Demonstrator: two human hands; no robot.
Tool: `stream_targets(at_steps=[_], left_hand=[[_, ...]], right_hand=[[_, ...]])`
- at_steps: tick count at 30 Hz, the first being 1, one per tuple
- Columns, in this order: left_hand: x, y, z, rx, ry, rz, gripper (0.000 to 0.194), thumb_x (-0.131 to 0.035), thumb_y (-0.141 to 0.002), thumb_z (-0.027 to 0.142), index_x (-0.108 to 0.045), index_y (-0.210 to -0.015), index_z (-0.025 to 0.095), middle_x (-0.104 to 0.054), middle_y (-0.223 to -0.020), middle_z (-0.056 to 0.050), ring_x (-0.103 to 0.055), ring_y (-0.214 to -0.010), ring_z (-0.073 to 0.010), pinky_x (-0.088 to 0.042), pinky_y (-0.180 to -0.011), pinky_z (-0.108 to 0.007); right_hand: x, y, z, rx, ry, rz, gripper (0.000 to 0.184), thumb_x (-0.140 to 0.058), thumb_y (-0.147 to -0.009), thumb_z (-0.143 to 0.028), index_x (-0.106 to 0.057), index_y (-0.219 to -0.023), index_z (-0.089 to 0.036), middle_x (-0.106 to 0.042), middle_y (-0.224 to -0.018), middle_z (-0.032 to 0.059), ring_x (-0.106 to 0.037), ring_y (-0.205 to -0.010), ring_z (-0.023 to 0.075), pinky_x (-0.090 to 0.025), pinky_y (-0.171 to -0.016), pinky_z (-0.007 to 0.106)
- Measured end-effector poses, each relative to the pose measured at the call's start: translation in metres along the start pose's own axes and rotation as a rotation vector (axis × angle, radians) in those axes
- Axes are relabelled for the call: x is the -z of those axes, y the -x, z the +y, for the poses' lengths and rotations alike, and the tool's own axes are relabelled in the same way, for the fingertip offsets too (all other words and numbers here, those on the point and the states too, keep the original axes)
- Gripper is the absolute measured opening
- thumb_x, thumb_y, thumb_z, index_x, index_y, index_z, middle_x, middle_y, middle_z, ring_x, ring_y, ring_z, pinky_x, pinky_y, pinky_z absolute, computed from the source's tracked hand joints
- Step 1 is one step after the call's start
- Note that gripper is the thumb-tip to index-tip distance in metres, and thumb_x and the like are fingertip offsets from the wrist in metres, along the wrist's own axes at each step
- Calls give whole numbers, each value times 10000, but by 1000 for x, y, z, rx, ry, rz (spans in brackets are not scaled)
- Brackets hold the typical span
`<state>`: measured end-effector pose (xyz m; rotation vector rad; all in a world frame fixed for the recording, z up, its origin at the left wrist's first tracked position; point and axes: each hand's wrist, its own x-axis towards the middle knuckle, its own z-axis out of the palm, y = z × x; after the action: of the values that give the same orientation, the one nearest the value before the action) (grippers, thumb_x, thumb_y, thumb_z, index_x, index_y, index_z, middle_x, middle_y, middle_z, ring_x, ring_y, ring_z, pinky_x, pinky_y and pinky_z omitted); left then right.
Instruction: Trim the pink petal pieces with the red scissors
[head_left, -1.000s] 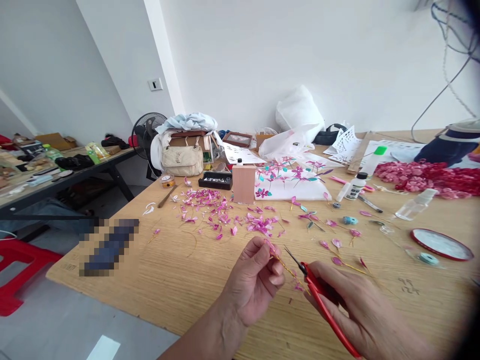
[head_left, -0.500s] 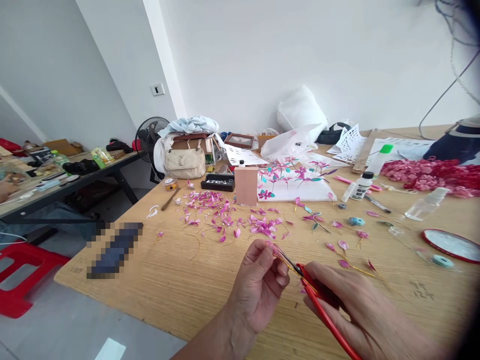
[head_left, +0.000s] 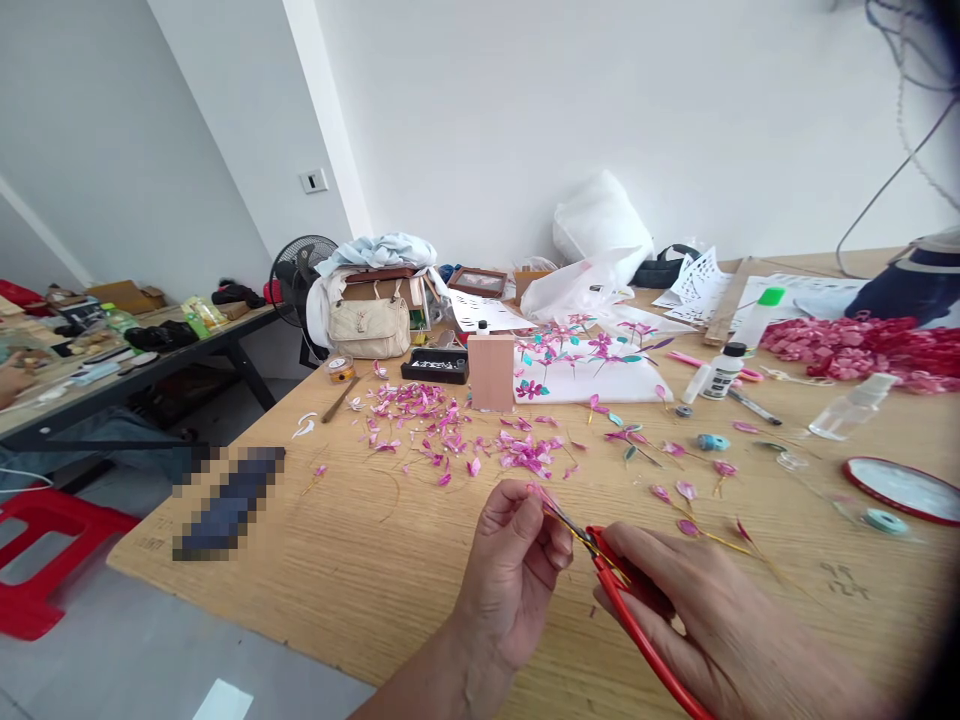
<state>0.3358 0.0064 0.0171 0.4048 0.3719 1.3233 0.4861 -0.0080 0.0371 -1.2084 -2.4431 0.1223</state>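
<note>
Pink flower piece (head_left: 535, 490), pinched at the tips of the left thumb and forefinger, with its gold stem (head_left: 568, 526) slanting down toward the right hand. We note the left hand (head_left: 504, 570) closed at these two fingertips, its other fingers curled loosely beneath. The right hand (head_left: 697, 610) grips the red-handled tool (head_left: 637, 630), whose narrow dark tips point back at the left fingertips and overlap the stem in our view; we cannot tell whether they touch it, nor whether the stem's lower end is held. To work cleanly here, we judge it best to pinch close to the petal's base, hold the stem taut and straight, sight along the tips before squeezing, and angle the points away from thumb and petal, since so thin a petal probably creases or tears easily. Just beyond the left fingertips we find loose pink petals (head_left: 529, 455); beyond the right hand, stemmed buds (head_left: 686, 490); farther to its right, a teal spool (head_left: 886, 521); and well beyond the left hand, an upright wooden block (head_left: 492, 372).
</note>
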Motion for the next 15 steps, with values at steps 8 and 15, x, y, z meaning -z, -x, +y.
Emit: stream_targets(at_steps=[8, 15], left_hand=[[0, -1, -1, -44, -46, 7, 49, -680, -732, 199, -635, -729, 179, -609, -631, 29, -549, -504, -39, -422, -483, -122], [-1, 0, -2, -24, -26, 29, 76, -693, -718, 206, -624, -724, 174, -611, -653, 31, -554, -506, -35, -427, -480, -115]], right_hand=[[0, 1, 1, 72, 93, 62, 207, -395, -882, -239, -395, -676, -236, -527, -498, -30, -514, -358, 142, -302, -355, 247], [0, -1, -1, 79, 60, 64, 222, -379, -895, -221, -410, -675, -227, -542, -505, -22, -529, -372, 133, -316, -359, 234]])
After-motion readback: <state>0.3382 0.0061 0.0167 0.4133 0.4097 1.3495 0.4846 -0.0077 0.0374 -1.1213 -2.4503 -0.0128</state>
